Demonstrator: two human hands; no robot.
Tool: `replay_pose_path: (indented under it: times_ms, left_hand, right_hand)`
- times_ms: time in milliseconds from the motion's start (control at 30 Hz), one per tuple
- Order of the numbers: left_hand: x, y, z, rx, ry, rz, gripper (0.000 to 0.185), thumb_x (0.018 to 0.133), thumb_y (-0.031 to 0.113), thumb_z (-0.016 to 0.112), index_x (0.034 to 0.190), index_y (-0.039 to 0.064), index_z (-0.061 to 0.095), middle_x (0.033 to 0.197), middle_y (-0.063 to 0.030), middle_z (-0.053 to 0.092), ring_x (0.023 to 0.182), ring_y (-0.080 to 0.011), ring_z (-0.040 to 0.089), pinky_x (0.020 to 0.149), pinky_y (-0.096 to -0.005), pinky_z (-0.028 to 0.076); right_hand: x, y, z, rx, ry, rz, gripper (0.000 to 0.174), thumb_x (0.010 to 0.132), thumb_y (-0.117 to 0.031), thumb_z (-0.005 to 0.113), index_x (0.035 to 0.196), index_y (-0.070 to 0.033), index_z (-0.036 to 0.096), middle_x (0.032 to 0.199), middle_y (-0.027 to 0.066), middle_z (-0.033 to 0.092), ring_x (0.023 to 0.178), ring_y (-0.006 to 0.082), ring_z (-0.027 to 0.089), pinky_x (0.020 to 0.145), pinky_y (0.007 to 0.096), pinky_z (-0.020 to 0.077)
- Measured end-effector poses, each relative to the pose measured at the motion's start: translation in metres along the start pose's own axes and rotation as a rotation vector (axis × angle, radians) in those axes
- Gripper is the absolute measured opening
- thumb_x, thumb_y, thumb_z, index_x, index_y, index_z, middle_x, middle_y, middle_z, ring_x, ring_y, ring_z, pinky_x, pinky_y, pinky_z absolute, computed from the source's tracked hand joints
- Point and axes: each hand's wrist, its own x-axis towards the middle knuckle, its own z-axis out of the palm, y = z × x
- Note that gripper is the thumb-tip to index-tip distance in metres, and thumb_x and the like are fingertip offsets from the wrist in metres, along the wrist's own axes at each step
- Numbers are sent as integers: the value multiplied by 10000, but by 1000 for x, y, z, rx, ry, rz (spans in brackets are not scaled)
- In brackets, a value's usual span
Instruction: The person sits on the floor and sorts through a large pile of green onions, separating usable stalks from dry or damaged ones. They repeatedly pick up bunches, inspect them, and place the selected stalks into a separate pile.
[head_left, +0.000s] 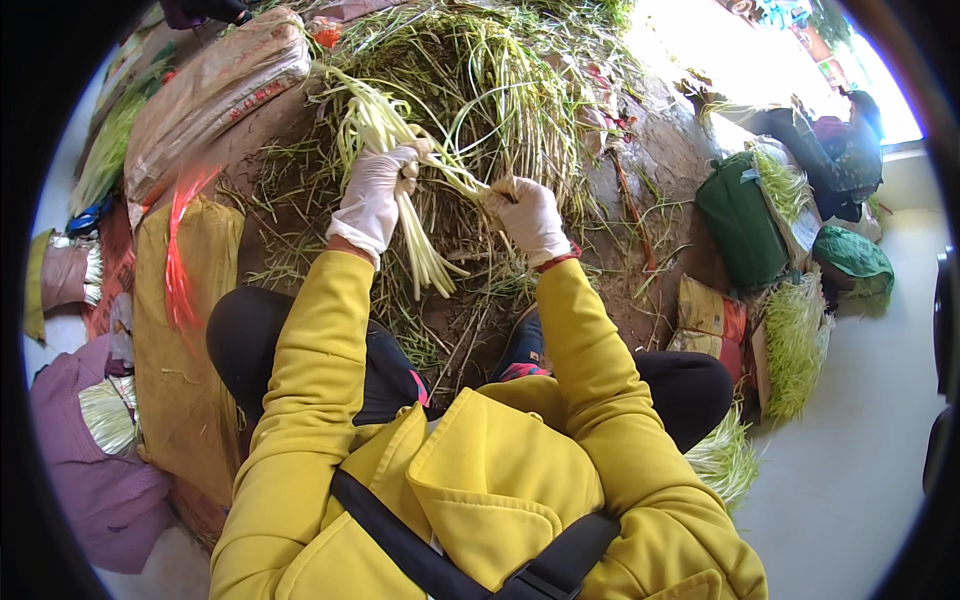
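Observation:
My left hand (379, 191), in a whitish glove, grips a bunch of pale leafy stalks (426, 251), perhaps garlic chives. Their white lower ends hang below the fist, and the yellow-green leaves (373, 120) fan out above it. My right hand (529, 217), gloved too, has its fingers closed on a few thin strands (466, 182) that stretch across from the bunch. The fingertips are partly hidden. Beyond both hands lies a big heap of loose stalks and leaves (517, 97), with scraps spread on the floor between my shoes.
Red plastic strings (184, 262) lie over a yellow wrapped block (187, 337) on my left, near a woven sack (217, 97) and purple cloth (105, 487). At right are a green bundle (742, 217), cut stalks (796, 345) and a green plastic bag (855, 259). Another person (840, 150) sits beyond.

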Motion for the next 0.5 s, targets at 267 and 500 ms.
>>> replay_pose_path:
  times_ms: [267,500]
  left_hand:
    - [11,32,-18,-144,120,76,114,786,15,690,890,39,651,711,-16,642,470,-23,482,387,-150,319]
    - [-6,14,15,71,118,42,200,754,65,738,932,75,648,708,-1,652,472,-27,494,412,-149,364]
  right_hand:
    - [-5,48,-75,-962,-210,559,306,758,-353,724,960,-123,707,941,167,675,907,290,643,830,381,495]
    - [29,-54,8,-43,-253,-400,607,737,-107,756,1295,-75,521,1180,63,626,1042,169,609,942,261,472]
